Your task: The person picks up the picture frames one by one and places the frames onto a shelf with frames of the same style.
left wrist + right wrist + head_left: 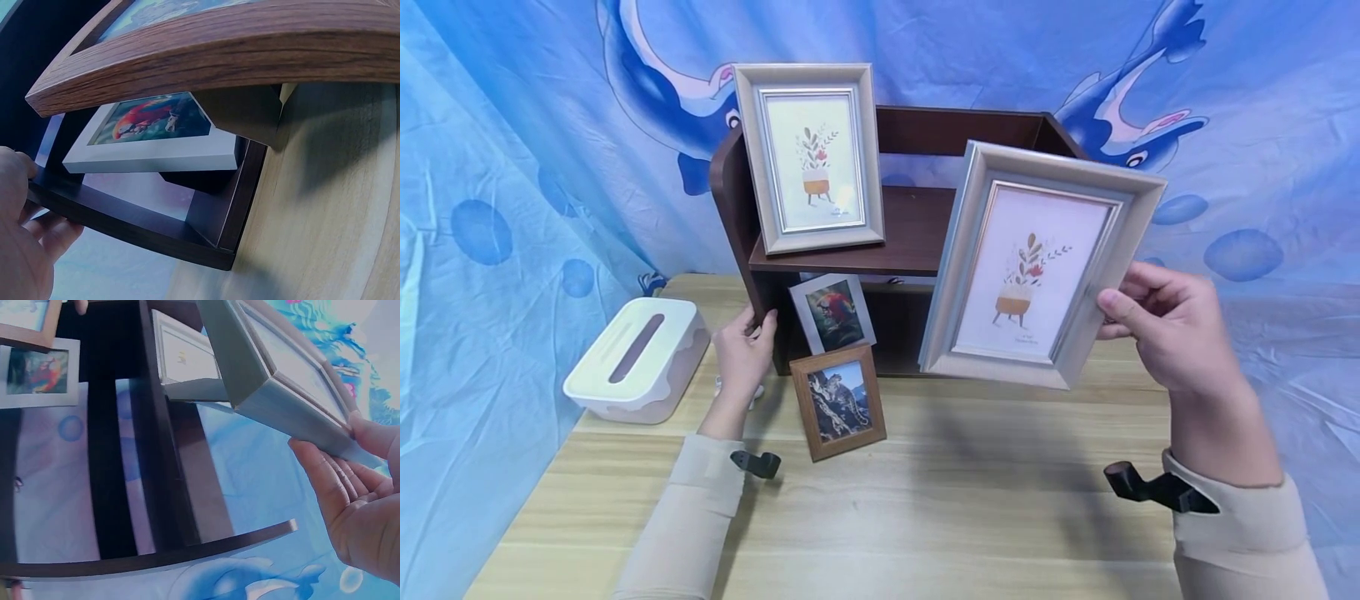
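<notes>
My right hand [1176,325] pinches a silver-grey picture frame [1135,217] by its right edge, thumb in front and fingers behind. Its picture of a potted plant faces me, and it hangs tilted before the right part of a dark brown shelf [917,221]. My left hand [741,350] grips the front edge of the shelf's left side panel [125,228], low down. A matching silver-grey frame [876,158] stands on the upper board at the left. Below it are a white frame with a parrot picture [868,321] and, in front, a wooden frame with a leopard picture [801,400].
A white tissue box [685,333] stands on the wooden table [985,500] left of the shelf. Blue curtain [482,167] with dolphin drawings hangs behind and at both sides. A small white item [758,393] lies by my left wrist.
</notes>
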Demonstrator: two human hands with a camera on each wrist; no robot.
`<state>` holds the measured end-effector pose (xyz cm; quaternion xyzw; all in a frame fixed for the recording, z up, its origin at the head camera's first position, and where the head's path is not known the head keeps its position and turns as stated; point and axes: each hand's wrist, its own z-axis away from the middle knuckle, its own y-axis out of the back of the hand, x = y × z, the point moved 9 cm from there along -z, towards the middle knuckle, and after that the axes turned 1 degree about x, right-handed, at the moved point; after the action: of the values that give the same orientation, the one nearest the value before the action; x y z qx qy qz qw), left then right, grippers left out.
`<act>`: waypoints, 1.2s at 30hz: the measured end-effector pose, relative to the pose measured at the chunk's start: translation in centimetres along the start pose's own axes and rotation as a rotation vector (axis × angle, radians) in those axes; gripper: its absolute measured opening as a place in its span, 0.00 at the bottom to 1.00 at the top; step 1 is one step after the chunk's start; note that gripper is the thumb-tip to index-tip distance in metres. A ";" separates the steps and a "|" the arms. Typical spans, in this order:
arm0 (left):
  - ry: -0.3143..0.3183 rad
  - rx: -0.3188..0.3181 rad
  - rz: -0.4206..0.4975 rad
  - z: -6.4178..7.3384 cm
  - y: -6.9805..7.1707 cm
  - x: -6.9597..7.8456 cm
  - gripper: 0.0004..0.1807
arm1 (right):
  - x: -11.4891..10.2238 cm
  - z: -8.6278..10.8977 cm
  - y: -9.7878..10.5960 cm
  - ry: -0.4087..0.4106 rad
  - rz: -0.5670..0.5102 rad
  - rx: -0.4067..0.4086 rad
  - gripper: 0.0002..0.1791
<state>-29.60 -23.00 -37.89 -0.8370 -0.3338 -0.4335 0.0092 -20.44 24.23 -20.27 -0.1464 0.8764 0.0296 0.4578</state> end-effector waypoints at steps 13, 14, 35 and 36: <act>0.027 -0.011 0.002 -0.1 -0.1 -0.3 0.10 | -0.7 -4.5 -0.3 -0.054 0.124 0.095 0.16; 0.027 -0.011 0.004 -0.1 -0.1 -0.3 0.10 | -0.7 -4.8 -0.3 -0.057 0.133 0.100 0.17; 0.017 -0.013 -0.002 0.0 -0.2 -0.2 0.10 | 1.8 -8.6 -0.6 -0.035 0.615 0.291 0.20; 0.016 -0.013 0.001 0.0 -0.2 -0.2 0.10 | 1.9 -8.6 -0.7 -0.023 0.623 0.294 0.20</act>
<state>-29.83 -22.96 -38.09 -0.8337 -0.3306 -0.4422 0.0063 -28.11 21.55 -16.77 0.1961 0.8688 0.0427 0.4526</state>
